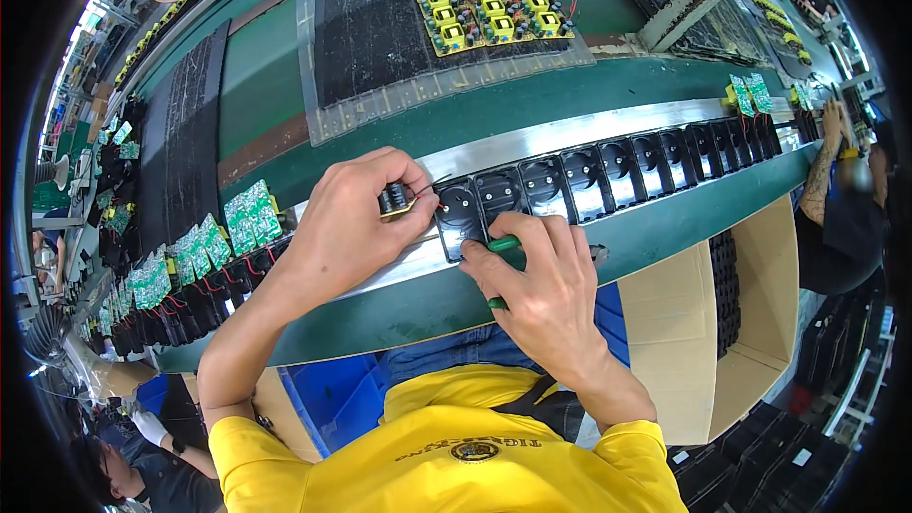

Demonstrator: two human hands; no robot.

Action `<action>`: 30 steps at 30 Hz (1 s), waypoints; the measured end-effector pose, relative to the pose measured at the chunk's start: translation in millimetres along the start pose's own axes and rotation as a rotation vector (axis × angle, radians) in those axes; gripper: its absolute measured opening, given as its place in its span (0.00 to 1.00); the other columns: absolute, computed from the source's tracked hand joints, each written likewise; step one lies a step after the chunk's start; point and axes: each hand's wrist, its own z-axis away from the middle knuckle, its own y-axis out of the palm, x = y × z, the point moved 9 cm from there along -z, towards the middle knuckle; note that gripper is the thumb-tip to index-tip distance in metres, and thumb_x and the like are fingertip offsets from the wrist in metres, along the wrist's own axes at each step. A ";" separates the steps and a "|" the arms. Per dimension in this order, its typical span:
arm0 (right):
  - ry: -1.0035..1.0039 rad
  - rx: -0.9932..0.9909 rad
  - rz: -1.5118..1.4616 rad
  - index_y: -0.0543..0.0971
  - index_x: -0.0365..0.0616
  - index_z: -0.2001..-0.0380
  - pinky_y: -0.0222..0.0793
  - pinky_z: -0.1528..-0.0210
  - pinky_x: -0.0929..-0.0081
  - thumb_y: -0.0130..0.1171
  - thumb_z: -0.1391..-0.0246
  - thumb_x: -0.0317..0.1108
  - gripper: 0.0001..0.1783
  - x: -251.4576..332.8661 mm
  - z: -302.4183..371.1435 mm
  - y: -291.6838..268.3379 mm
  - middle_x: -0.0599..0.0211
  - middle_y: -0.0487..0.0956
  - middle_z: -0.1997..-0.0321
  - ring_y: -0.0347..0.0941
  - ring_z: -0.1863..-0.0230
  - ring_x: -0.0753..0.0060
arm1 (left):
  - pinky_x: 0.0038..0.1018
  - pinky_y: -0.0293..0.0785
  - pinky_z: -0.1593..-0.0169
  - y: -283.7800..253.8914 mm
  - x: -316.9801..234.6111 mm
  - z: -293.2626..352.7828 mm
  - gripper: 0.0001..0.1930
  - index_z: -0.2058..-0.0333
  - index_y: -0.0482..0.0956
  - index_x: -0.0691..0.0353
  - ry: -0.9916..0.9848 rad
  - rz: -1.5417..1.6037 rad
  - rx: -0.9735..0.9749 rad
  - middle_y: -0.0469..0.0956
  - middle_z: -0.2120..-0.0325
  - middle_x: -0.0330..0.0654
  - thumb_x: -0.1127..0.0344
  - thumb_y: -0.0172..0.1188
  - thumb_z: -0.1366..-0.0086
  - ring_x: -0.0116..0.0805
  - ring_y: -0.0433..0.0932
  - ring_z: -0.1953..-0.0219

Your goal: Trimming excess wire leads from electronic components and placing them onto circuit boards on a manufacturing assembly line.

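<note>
My left hand (366,214) is closed on a small circuit board (395,199) with dark parts and thin wires. The wires reach over the nearest black plastic case (462,220), the leftmost of a row. My right hand (541,290) is curled round a green-handled hand tool, probably pliers (504,243); its other green handle shows below the index finger, and most of it is hidden in the palm. The thumb and index fingertips of that hand rest at the lower edge of the same case.
A row of open black cases (622,171) runs right along a metal rail. At left, green boards (252,217) stand wired to cases. Yellow-and-black boards (475,0) fill a sheet at the back. A cardboard box (670,351) and blue bin (332,394) sit below; co-workers are on both sides.
</note>
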 end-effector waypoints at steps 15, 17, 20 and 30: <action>0.015 0.008 -0.015 0.94 0.53 0.59 0.69 0.48 0.62 0.82 0.46 0.32 0.11 -1.9 0.9 1.6 0.67 0.80 0.44 0.72 0.50 0.62 | 0.35 0.80 0.59 2.0 -0.8 -0.5 0.04 0.66 0.86 0.68 -0.055 -0.042 0.033 0.89 0.67 0.43 0.74 0.72 0.36 0.41 0.81 0.70; 0.016 0.009 -0.014 0.94 0.53 0.59 0.69 0.48 0.62 0.82 0.46 0.32 0.11 -2.0 0.9 2.0 0.67 0.80 0.44 0.72 0.50 0.62 | 0.35 0.80 0.59 2.2 -0.6 -0.6 0.04 0.66 0.86 0.68 -0.059 -0.048 0.037 0.89 0.67 0.43 0.74 0.72 0.36 0.41 0.81 0.70; 0.019 0.009 -0.014 0.94 0.53 0.58 0.69 0.48 0.62 0.82 0.46 0.32 0.11 -2.6 1.5 2.8 0.67 0.80 0.44 0.72 0.50 0.62 | 0.35 0.80 0.58 -3.7 -4.8 -1.4 0.04 0.66 0.86 0.68 -0.032 -0.026 0.013 0.89 0.67 0.43 0.74 0.73 0.36 0.40 0.81 0.70; 0.020 0.014 -0.007 0.94 0.53 0.58 0.69 0.48 0.63 0.83 0.45 0.32 0.11 -2.3 1.3 2.9 0.67 0.80 0.45 0.71 0.49 0.62 | 0.31 0.77 0.57 0.6 -0.9 0.0 0.04 0.64 0.85 0.67 -0.028 -0.041 0.033 0.88 0.67 0.41 0.75 0.73 0.35 0.36 0.80 0.68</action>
